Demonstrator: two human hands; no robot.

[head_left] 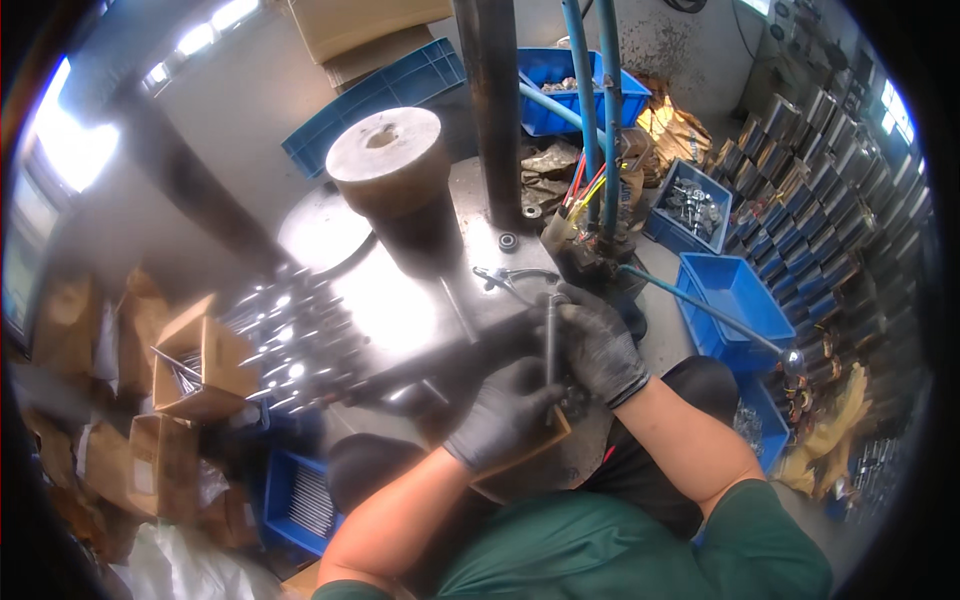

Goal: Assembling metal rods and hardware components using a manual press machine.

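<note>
A slim grey metal cylinder (552, 338) stands nearly upright between my two hands, which wear dark grey gloves. My left hand (503, 412) closes on its lower end. Around its upper part curl the fingers of my right hand (602, 348); some of them are hidden behind it. Just beyond the cylinder, a pliers-like metal tool (512, 280) with curved arms lies on the steel machine table (385, 315). A thin metal rod (460, 310) is at the table's near side, and a small dark ring (508, 242) lies farther back.
A heavy round metal block (385, 150) and a dark post (488, 120) rise from the table. Many rods (290, 340) cluster at its left. Blue bins (735, 300) and stacked metal tubes (800, 220) are on the right; cardboard boxes (200, 360) stand left. A ball-ended lever (792, 360) reaches in nearby.
</note>
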